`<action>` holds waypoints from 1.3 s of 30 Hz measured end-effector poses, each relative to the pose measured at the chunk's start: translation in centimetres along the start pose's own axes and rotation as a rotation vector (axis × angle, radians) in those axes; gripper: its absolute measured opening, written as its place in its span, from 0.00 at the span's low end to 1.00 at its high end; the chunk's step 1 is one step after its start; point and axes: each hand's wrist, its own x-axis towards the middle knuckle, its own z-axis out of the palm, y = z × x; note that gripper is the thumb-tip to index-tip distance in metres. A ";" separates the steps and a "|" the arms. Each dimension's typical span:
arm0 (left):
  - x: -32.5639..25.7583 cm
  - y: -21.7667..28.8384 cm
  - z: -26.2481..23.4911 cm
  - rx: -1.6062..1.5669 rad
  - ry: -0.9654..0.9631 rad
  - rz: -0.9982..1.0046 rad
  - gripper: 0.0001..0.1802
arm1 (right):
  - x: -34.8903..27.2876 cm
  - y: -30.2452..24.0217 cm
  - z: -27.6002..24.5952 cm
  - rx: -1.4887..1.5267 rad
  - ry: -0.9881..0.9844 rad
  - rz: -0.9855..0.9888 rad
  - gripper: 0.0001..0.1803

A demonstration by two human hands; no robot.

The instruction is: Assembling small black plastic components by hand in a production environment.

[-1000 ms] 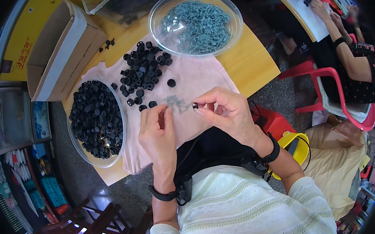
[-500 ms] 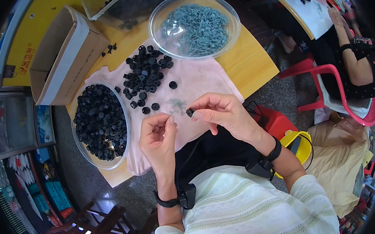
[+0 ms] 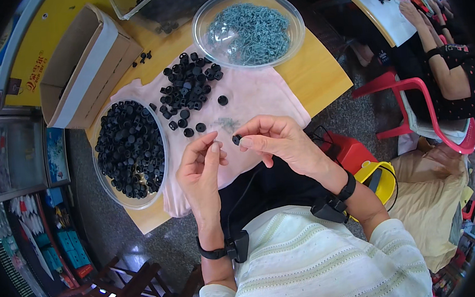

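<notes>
Between the thumb and index finger of my right hand is a small round black plastic cap. My left hand faces it a short gap away, thumb and index fingertip pinched together; whatever lies between them is too small to name. Both hands are over the near part of a pink cloth. Beyond them a few thin blue-grey pieces lie on the cloth. A heap of black caps spreads farther back, with a single black cap to its right.
At left, a clear bowl is full of black caps. A clear round tub of thin blue-grey pieces stands at the back, near a cardboard box and a clear bin. A person sits by a pink chair at right.
My left fingertips have risen slightly and my right hand has shifted a little left, still pinching the black cap. The view has tilted slightly.
</notes>
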 end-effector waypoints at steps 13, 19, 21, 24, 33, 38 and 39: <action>-1.3 0.8 0.6 -0.212 -0.018 0.159 0.04 | 0.0 0.1 0.4 0.154 -0.076 0.099 0.14; -1.3 0.4 0.5 -0.239 -0.023 0.159 0.07 | -0.2 -0.3 0.9 0.177 -0.092 0.107 0.13; -1.4 0.5 0.4 -0.160 -0.011 0.156 0.07 | -0.2 -0.3 0.9 0.179 -0.093 0.111 0.13; -1.4 0.3 0.4 -0.162 -0.016 0.164 0.07 | -0.2 -0.1 0.9 0.207 -0.094 0.125 0.13; -1.5 0.1 0.3 0.189 0.022 0.329 0.09 | -0.2 0.3 0.5 0.198 -0.062 0.127 0.12; -1.7 -0.3 0.5 0.190 0.008 0.323 0.09 | -0.4 0.7 0.5 0.131 -0.064 0.051 0.11; -1.7 -0.4 0.7 0.203 0.004 0.364 0.09 | -0.4 0.7 0.5 0.132 -0.064 0.053 0.11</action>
